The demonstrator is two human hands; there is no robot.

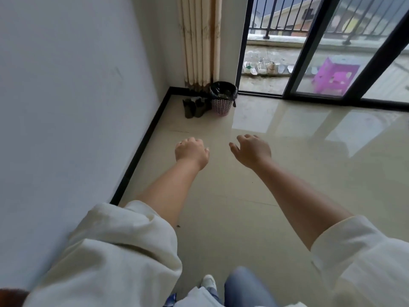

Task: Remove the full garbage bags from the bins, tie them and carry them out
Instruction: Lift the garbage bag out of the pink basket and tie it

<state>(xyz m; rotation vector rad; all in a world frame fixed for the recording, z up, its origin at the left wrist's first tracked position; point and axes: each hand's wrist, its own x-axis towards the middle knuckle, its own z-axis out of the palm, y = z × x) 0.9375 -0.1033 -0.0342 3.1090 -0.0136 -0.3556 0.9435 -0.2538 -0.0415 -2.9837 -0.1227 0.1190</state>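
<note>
Wall [66, 89]: plain white, black baseboard along the bottom.
Floor [287, 173]: glossy beige tiles mirroring daylight.
Curtain [200, 38]: cream, gathered in the corner.
Sliding glass door [345, 52]: black-framed, balcony railing behind.
Purple stool [334, 76]: outside on the balcony.

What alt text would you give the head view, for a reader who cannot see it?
Both bare hands, left hand and right hand, reach forward empty over a glossy tiled floor toward a small pink bin lined with a black garbage bag. The bin stands in the corner beside a curtain and dark shoes.
</note>
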